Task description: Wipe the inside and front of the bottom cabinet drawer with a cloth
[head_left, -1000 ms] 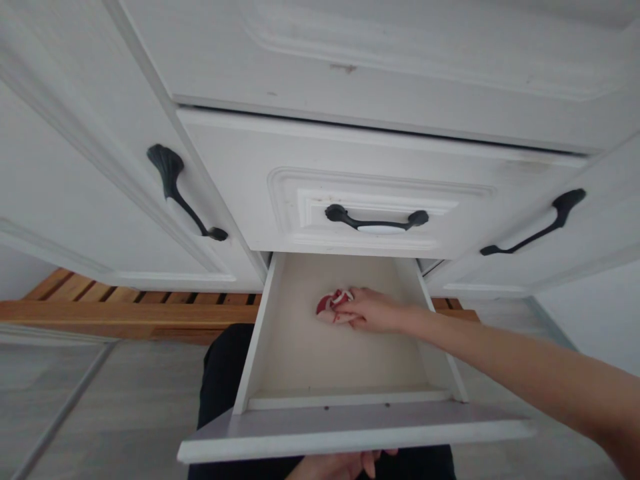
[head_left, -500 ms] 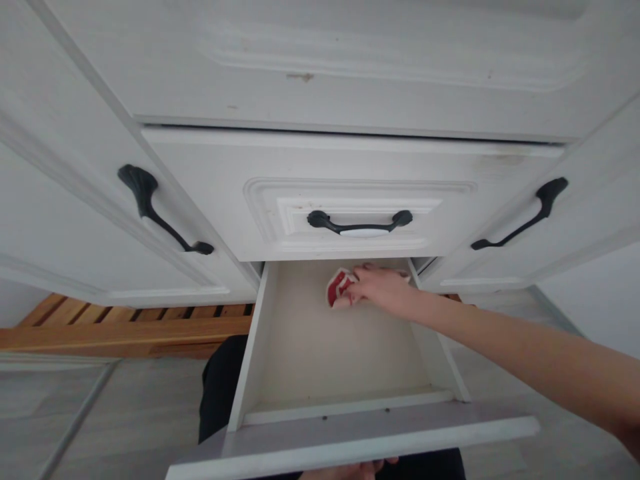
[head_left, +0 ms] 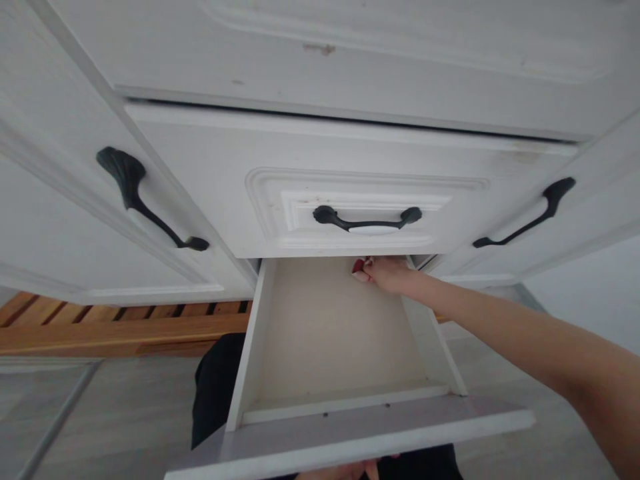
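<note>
A white drawer point(head_left: 350, 333) is pulled out toward me, with nothing seen lying on its pale bottom apart from what my right hand works with. Reaching into its back right part, my right hand point(head_left: 389, 272) is closed on a bunched red and white cloth point(head_left: 359, 267); most of the cloth is hidden by the fingers and the panel above. At the lower edge of the view, my left hand point(head_left: 345, 471) shows only partly, below the drawer front point(head_left: 360, 443). Its grip is mostly hidden by that front.
Directly above is a shut drawer with a dark handle point(head_left: 367, 221). Cabinet doors with a left handle point(head_left: 145, 200) and a right handle point(head_left: 530, 217) flank it. A slatted wooden rack point(head_left: 125, 340) stands low on the left; my dark-clothed leg point(head_left: 217, 387) is beside the drawer.
My right hand has moved back and slightly right inside the drawer, and the cloth with it, now more bunched and less visible. The left hand stays under the drawer front.
</note>
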{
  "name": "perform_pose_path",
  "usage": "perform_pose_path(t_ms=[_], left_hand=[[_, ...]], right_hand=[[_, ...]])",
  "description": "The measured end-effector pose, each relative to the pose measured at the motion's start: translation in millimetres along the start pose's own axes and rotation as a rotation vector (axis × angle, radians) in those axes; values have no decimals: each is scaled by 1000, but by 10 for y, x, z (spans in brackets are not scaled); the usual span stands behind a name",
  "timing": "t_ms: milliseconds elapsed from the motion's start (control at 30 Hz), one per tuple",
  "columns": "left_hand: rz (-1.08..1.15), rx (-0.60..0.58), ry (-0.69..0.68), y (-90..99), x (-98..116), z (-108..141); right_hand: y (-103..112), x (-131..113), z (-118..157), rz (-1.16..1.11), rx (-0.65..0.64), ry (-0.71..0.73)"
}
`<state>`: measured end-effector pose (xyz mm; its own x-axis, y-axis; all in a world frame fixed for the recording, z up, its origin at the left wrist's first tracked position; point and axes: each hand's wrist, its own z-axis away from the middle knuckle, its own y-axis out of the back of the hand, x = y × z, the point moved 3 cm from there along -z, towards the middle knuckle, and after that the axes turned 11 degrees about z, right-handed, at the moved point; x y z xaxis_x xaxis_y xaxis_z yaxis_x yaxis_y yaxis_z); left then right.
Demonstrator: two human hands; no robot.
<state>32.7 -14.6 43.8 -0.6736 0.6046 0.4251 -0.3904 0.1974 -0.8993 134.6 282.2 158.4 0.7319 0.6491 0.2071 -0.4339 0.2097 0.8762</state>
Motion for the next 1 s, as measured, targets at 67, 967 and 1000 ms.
perform_pose_path(t_ms=[67, 967, 1000], left_hand=[[0, -8, -19, -39, 27, -10], [112, 277, -102, -71, 133, -3], [120, 288, -107, -60, 134, -3]], right_hand=[[-89, -130, 208, 57, -89, 45], [17, -2178, 115, -513, -131, 886], [39, -2166, 117, -474, -150, 883]])
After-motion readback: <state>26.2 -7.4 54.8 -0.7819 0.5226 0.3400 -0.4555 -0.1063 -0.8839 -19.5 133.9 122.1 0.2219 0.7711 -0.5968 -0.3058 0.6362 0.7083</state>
